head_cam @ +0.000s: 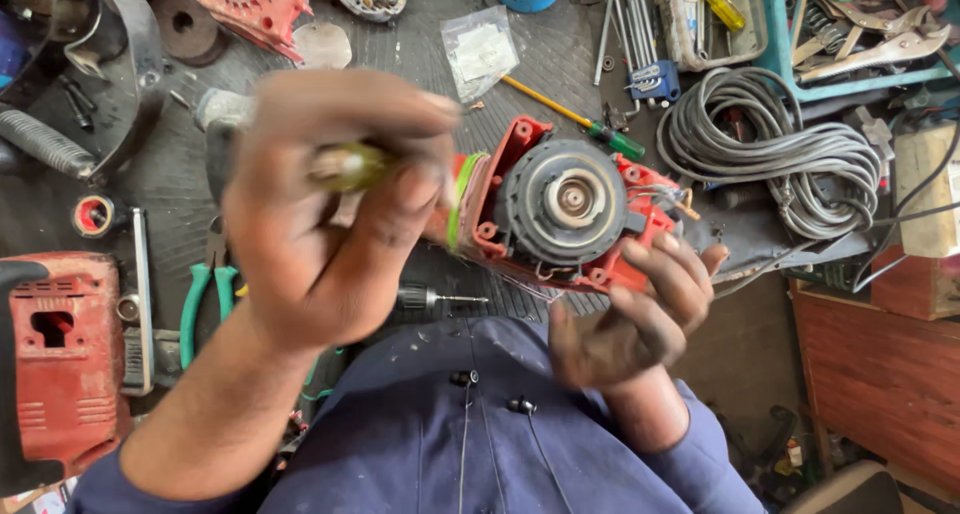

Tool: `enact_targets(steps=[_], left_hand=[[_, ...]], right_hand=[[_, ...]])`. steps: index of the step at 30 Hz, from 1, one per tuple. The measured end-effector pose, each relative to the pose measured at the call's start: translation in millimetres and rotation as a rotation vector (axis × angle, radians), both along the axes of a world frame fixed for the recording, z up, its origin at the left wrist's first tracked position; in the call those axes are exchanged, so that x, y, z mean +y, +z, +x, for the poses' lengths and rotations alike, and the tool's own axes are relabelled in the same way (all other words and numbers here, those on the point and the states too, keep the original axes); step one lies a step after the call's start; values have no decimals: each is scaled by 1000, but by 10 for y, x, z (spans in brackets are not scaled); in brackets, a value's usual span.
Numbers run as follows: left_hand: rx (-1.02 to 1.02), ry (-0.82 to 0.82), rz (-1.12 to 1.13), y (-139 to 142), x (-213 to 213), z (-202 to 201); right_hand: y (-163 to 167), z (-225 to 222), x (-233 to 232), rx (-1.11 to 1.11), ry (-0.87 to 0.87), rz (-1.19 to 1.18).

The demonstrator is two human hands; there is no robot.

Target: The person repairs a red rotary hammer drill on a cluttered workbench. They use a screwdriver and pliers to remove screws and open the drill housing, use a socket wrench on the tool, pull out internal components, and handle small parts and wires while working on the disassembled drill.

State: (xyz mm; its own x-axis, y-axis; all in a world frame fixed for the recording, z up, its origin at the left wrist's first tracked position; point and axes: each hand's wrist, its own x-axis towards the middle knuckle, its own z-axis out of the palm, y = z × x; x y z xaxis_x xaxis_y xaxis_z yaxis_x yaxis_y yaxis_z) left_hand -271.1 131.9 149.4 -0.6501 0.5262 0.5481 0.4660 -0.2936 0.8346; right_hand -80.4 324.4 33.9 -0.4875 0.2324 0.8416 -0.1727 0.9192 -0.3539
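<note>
Red motor housing point(560, 209), cover off, sits gripped in the right hand point(640, 314); left hand point(320, 214) clenches a screwdriver point(350, 167), disassembly partway.

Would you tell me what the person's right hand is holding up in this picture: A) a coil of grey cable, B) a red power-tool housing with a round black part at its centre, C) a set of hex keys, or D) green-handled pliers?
B: the right hand grips the red power-tool housing from below, while the coil of grey cable, the green-handled pliers and the hex keys all lie on the bench.
</note>
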Motion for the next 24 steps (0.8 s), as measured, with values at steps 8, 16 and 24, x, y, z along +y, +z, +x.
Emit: enact_targets(steps=[8, 16, 24], left_hand=[[-333, -102, -359, -388, 221, 81], [-245, -236, -378, -536, 38, 321], [-192, -272, -254, -739, -434, 628]], right_hand=[[990, -61, 484, -431, 145, -495], [749, -125, 713, -818, 550, -1107], [854, -263, 435, -1027, 717, -690]])
